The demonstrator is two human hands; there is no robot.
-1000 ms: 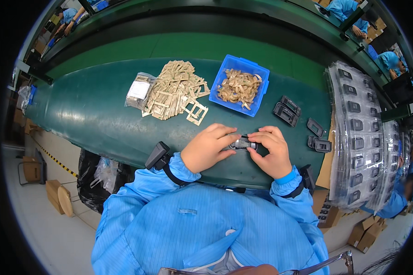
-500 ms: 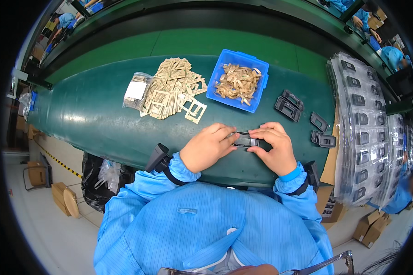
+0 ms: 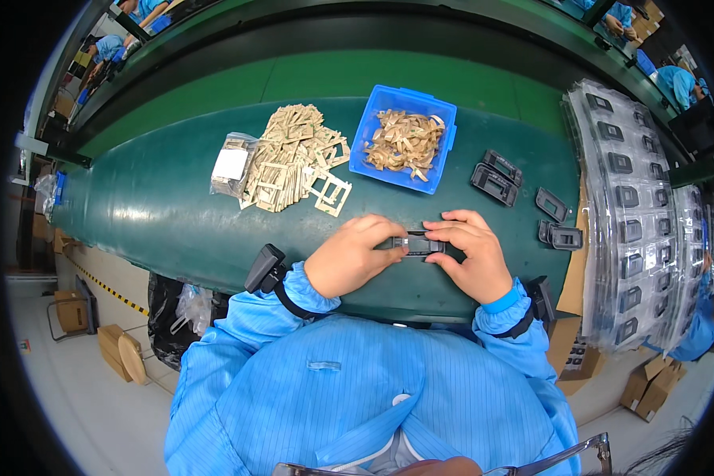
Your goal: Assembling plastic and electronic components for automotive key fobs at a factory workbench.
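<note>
Between my hands is a small black rectangular plastic frame (image 3: 422,245), held low over the green table. My left hand (image 3: 355,255) pinches its left end between thumb and fingers. At the frame's right end, my right hand (image 3: 474,252) grips with the thumb on the near side and the fingers on the far side. Beyond my left hand lies a heap of beige frame-shaped adhesive pieces (image 3: 282,170). One loose cut-out piece (image 3: 333,195) rests at the heap's near edge.
A blue bin (image 3: 358,155) of curled tan strips stands beyond my hands. Black plastic frames (image 3: 495,184) and more (image 3: 560,235) lie to the right. Clear trays of black parts (image 3: 623,218) stack at the right edge. A clear bag with a white label (image 3: 232,165) sits left of the heap.
My left fingers have drawn back left from the frame's middle to its left end, uncovering more of it. My right hand stays at the right end.
</note>
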